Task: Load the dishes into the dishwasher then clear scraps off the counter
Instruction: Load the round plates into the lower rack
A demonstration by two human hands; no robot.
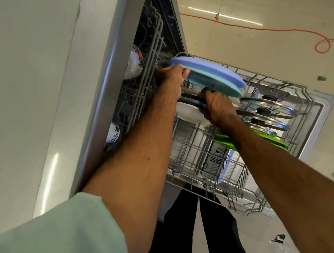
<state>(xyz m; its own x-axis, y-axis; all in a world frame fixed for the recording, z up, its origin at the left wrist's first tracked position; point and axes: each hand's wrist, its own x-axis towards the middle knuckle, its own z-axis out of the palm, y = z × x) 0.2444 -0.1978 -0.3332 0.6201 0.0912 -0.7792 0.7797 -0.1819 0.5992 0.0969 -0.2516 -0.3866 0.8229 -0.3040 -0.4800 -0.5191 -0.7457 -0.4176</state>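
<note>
Above a cream floor [267,54] with orange cord [259,29], left hand [172,74] holds a teal plate [212,81], right hand [218,108] a dark pan [189,103].

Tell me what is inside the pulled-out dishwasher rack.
Blue plates, a dark pan, a white dish, glass lids and a green plate stand there. The right hand covers part of the pan and dish.

In the grey wire rack [239,182], a periwinkle plate [207,68] and a turquoise plate [216,86] stood at eleven o'clock, lime-green plates [272,141] at three o'clock. A black pan [188,102] was white-speckled; the sleeve [63,229] at seven o'clock was mint green.
</note>
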